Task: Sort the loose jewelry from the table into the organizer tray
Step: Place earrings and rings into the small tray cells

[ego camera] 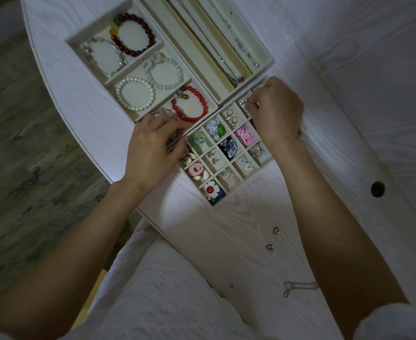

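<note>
— Pinching a sparkly earring [244, 104], the right hand [276, 114] lowers it into the far corner cell of the earring tray [222, 200], sorted by kind.

— And the left hand [153, 146]?

— Fingers curled over the tray's left edge, steadying; what they grasp, I cannot tell.

— Anything loose?

— Two gold studs [276, 230] and a chain [297, 285] on the desk's [251, 217] open near side.
</note>
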The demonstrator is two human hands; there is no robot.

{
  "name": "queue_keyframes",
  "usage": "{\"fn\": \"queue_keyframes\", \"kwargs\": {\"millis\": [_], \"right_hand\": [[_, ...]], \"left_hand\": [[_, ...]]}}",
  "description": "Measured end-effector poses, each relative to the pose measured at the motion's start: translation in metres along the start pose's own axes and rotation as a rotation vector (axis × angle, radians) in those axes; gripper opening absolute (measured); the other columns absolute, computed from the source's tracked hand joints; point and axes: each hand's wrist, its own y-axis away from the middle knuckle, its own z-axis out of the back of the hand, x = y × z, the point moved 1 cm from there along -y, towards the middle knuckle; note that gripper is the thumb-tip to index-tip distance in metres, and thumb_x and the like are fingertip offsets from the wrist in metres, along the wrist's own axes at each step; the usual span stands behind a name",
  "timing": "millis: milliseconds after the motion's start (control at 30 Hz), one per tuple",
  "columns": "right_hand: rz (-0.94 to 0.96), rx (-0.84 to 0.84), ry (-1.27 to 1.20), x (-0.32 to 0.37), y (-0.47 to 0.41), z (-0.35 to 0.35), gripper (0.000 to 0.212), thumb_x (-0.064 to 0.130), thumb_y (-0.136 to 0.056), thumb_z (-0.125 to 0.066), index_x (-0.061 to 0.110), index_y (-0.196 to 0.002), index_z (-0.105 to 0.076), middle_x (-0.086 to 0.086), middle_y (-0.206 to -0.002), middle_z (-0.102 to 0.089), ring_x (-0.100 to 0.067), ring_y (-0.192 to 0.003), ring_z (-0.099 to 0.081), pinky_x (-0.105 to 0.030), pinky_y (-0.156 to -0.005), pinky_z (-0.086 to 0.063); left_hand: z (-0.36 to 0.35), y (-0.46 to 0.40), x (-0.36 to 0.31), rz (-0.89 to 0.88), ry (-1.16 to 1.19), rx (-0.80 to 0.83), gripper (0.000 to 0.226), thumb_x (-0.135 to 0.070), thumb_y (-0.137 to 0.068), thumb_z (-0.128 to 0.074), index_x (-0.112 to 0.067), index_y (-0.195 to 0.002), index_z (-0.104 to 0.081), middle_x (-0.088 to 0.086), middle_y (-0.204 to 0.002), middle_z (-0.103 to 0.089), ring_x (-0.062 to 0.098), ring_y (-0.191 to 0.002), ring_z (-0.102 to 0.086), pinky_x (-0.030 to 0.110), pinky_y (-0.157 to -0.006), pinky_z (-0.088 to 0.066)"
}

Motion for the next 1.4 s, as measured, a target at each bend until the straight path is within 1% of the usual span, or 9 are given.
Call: {"fn": "queue_keyframes", "kwargs": {"millis": [300,467,600,700,800,933,1100,1233,1400], "right_hand": [[-0.024,0.005,-0.039,-0.004,0.003,0.002,0.018,0.02,-0.094,-0.054,0.014,-0.091,-0.071,-0.003,-0.111,-0.06,-0.003,-0.082,-0.041,-0.02,-0.07,-0.03],[-0.067,-0.019,-0.135,-0.009,0.006,0.01,0.017,0.024,-0.093,-0.056,0.017,-0.095,-0.071,-0.001,-0.1,-0.059,-0.013,-0.084,-0.053,-0.022,-0.069,-0.031],[-0.133,-0.078,-0.263,-0.026,0.029,0.019,0.016,0.027,-0.092,-0.055,0.022,-0.092,-0.071,0.006,-0.088,-0.057,-0.005,-0.075,-0.047,-0.01,-0.06,-0.028],[-0.126,-0.108,-0.332,-0.037,0.074,0.032,0.018,0.027,-0.093,-0.055,0.017,-0.09,-0.07,0.004,-0.079,-0.061,-0.006,-0.069,-0.049,-0.015,-0.061,-0.033],[-0.214,-0.145,-0.374,-0.049,0.136,0.042,0.015,0.021,-0.091,-0.059,0.013,-0.095,-0.071,0.002,-0.08,-0.064,-0.008,-0.07,-0.054,-0.017,-0.065,-0.04],[-0.409,-0.041,-0.373,-0.071,0.217,0.024,0.017,0.016,-0.087,-0.064,0.011,-0.103,-0.069,-0.006,-0.09,-0.067,-0.013,-0.075,-0.059,-0.023,-0.069,-0.043],[-0.584,0.042,-0.494,-0.065,0.266,-0.018,0.021,0.026,-0.085,-0.066,0.014,-0.102,-0.063,-0.001,-0.083,-0.065,-0.014,-0.073,-0.059,-0.028,-0.069,-0.047],[-0.58,-0.069,-0.544,-0.049,0.257,-0.037,0.011,0.024,-0.083,-0.066,0.013,-0.087,-0.064,0.003,-0.073,-0.064,-0.013,-0.067,-0.058,-0.028,-0.063,-0.045],[-0.434,-0.092,-0.426,-0.045,0.236,-0.042,0.011,0.014,-0.086,-0.063,0.005,-0.082,-0.066,-0.008,-0.077,-0.065,-0.02,-0.068,-0.059,-0.032,-0.061,-0.047]], "left_hand": [[0.0,0.0,0.0,-0.016,-0.019,-0.004,0.026,-0.023,-0.089,-0.058,-0.011,-0.111,-0.067,0.008,-0.104,-0.065,0.028,-0.096,-0.054,0.034,-0.085,-0.037],[-0.001,0.001,0.0,-0.018,-0.031,-0.013,0.026,-0.02,-0.089,-0.06,-0.012,-0.112,-0.067,0.007,-0.103,-0.065,0.027,-0.095,-0.053,0.031,-0.083,-0.034],[-0.001,0.001,-0.004,-0.04,-0.07,-0.057,0.027,-0.019,-0.088,-0.06,-0.013,-0.114,-0.066,0.006,-0.103,-0.065,0.028,-0.093,-0.055,0.032,-0.083,-0.035],[-0.001,0.006,-0.02,-0.108,-0.086,-0.086,0.027,-0.022,-0.089,-0.061,-0.013,-0.114,-0.066,0.007,-0.102,-0.065,0.027,-0.088,-0.053,0.027,-0.078,-0.031],[-0.005,0.017,-0.044,-0.214,-0.069,0.004,0.027,-0.031,-0.088,-0.063,-0.017,-0.111,-0.068,0.005,-0.098,-0.065,0.025,-0.087,-0.051,0.026,-0.075,-0.028],[-0.022,0.041,-0.07,-0.306,-0.1,0.2,0.033,-0.041,-0.084,-0.06,-0.02,-0.107,-0.069,0.003,-0.095,-0.066,0.024,-0.088,-0.05,0.031,-0.074,-0.032],[-0.035,0.061,-0.082,-0.329,-0.242,0.219,0.029,-0.016,-0.082,-0.068,-0.015,-0.111,-0.068,0.007,-0.096,-0.067,0.03,-0.084,-0.053,0.037,-0.072,-0.04],[-0.033,0.064,-0.087,-0.315,-0.275,0.177,0.028,-0.012,-0.085,-0.064,-0.016,-0.112,-0.068,0.008,-0.096,-0.067,0.032,-0.084,-0.053,0.038,-0.074,-0.04],[-0.033,0.063,-0.079,-0.271,-0.287,0.165,0.027,-0.018,-0.084,-0.066,-0.021,-0.111,-0.068,0.005,-0.097,-0.067,0.03,-0.081,-0.05,0.035,-0.07,-0.037]]}}
